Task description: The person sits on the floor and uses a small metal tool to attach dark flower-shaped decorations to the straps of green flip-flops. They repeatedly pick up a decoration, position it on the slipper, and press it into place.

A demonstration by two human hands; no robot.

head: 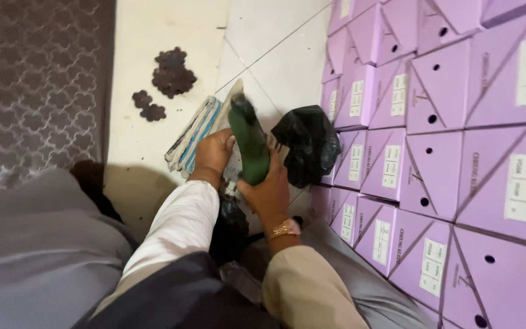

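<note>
Head view is showing the person's right hand (pixel 269 189) wrapping closed around the lower end of a green shoe (pixel 249 141), which is standing nearly upright between both hands above the tiled floor (pixel 281 55). Left hand (pixel 213 153) is curling against the shoe's side, fingers bent, though whether it is gripping the shoe or the paper under it is hard to tell. Just beyond, a black plastic bag (pixel 307 145) is lying against the stacked purple boxes (pixel 452 152). With the shoe held only low down, it is likely risking tipping toward the bag or boxes.
</note>
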